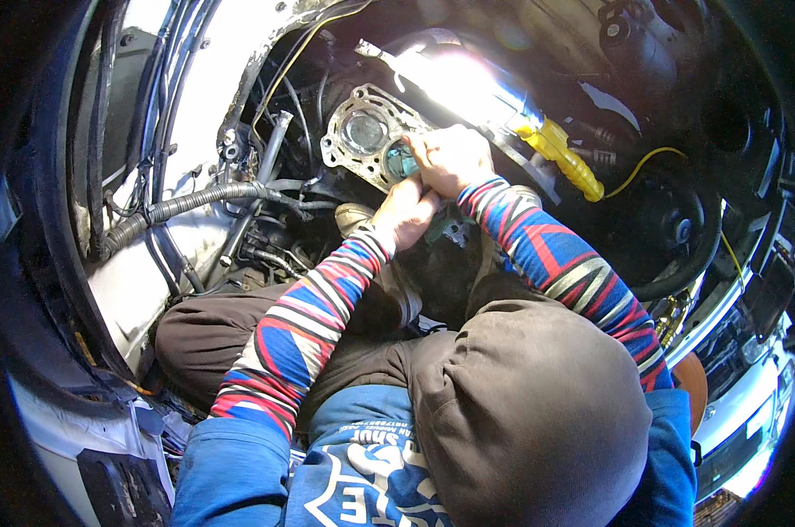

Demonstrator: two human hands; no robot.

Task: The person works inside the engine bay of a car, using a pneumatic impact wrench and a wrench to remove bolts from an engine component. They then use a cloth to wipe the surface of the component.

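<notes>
An engine block (334, 151) with its flat top face exposed lies in front of me, a round cylinder bore (365, 132) open in it. Over the neighbouring bore, where something teal (401, 162) shows, my two hands meet. My right hand (455, 160) is closed, its fingers curled down at the bore's edge. Just below and touching it, my left hand (406, 214) is closed too, fingertips pressed together under the right one. Whatever they grip is hidden between the fingers, and I cannot tell whether the teal thing is held.
A lit work lamp (467, 83) with a yellow handle (562, 156) lies beyond my hands, trailing a yellow cord (647, 167). On the left, a corrugated hose (173, 204) and cables cross the white body panel (134, 290). My bent knees (538, 395) fill the near side.
</notes>
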